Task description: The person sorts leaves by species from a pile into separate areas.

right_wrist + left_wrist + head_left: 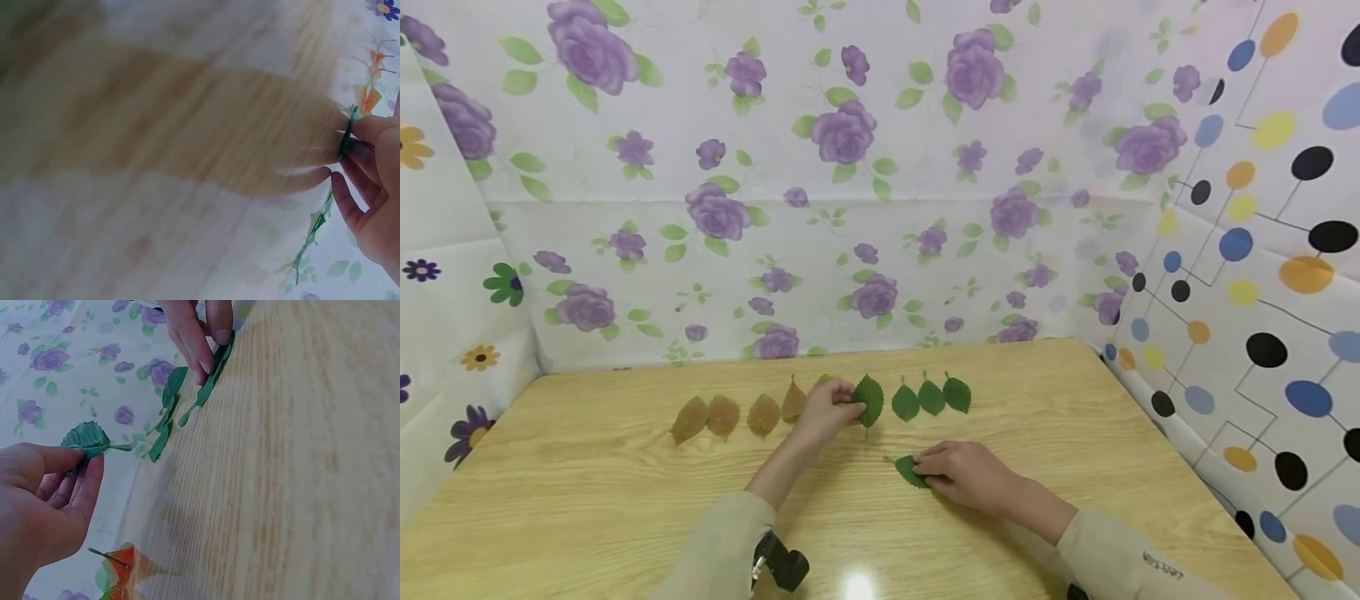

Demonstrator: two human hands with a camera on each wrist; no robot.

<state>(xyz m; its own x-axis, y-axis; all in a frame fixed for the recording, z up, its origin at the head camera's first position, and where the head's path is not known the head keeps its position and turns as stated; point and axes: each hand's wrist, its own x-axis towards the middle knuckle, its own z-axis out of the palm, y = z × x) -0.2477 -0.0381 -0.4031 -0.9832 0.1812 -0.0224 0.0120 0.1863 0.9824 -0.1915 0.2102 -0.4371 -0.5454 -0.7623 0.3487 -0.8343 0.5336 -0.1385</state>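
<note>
My left hand (pixel 829 410) pinches a green leaf (pixel 870 398) with toothed edges between thumb and fingers, its stem pointing down. In the left wrist view that leaf (pixel 86 440) is held up off the table. Nearer to me, my right hand (pixel 964 473) has its fingertips on the right end of another green leaf (pixel 909 471), whose stem points left. The right wrist view shows this leaf (pixel 347 134) edge-on, gripped by thumb and fingers at the tabletop. To the right of the left hand lie three green leaves (pixel 932 397), stems pointing away.
Several reddish-brown leaves (pixel 723 415) lie left of the left hand, which partly covers one of them. Everything rests on a wood-grain table (pixel 625 500). Flower-patterned sheeting (pixel 842 250) rises behind it, and dotted sheeting (pixel 1266 350) borders the right side.
</note>
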